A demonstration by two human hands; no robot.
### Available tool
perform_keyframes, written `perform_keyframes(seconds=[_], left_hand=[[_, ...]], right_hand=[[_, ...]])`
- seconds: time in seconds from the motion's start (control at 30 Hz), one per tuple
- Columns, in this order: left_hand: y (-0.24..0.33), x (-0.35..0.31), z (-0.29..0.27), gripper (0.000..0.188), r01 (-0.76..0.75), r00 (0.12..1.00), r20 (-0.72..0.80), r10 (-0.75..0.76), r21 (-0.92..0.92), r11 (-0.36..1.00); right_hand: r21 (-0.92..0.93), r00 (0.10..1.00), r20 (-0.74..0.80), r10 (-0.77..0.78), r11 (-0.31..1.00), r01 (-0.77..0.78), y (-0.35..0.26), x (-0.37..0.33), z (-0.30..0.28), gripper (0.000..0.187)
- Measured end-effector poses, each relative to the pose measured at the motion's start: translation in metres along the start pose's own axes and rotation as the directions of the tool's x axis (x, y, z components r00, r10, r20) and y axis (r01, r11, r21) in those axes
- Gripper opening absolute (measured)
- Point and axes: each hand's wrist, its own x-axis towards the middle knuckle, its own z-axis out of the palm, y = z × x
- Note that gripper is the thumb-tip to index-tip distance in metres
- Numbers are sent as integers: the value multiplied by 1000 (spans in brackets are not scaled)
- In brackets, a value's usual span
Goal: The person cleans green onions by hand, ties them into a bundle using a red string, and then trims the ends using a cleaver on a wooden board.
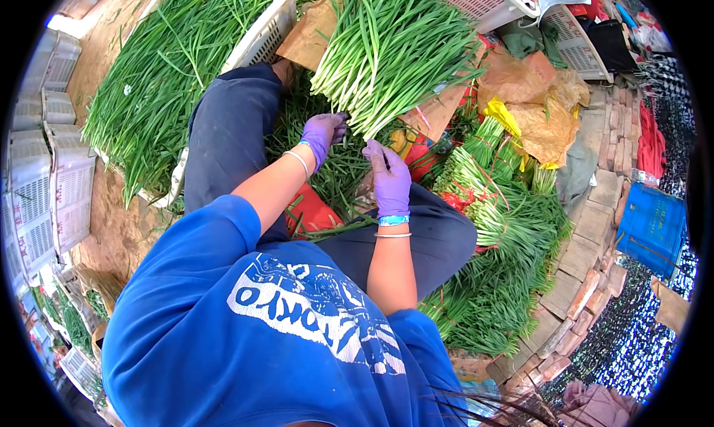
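Observation:
A big pile of garlic chives (401, 48) lies ahead of me on cardboard, its pale stalk ends pointing toward my hands. My left hand (323, 136), in a purple glove, is curled closed beside the lower left stalk ends; its fingertips look dark, and whatever they grip is hidden. Just below the stalk ends, my right hand (389, 180), also gloved in purple, has thumb and fingers drawn together in a pinch. What it pinches is too small to make out. Loose green leaves (335, 174) are heaped between my legs under both hands.
At the left, a white crate (264, 33) borders a large heap of long chives (175, 70). Tied chive bundles (498, 241) are stacked on my right, near crumpled brown paper (547, 118). A brick edging (580, 256) and blue container (651, 226) stand farther right. White crates (71, 182) line the far left.

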Motion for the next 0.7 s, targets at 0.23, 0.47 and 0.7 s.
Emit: perform_keyframes(seconds=[0.23, 0.47, 0.7], left_hand=[[-5, 8, -9, 12, 109, 993, -42, -106, 74, 991], [-6, 9, -2, 8, 70, 985, 161, -66, -18, 997], [-19, 25, 0, 8, 120, 979, 190, -78, -221, 968]], right_hand=[[69, 1000, 20, -2, 998, 0, 4, 1, 0, 27], [30, 1000, 22, 5, 1000, -5, 0, 1, 0, 28], [100, 1000, -16, 21, 995, -20, 9, 1, -1, 28]])
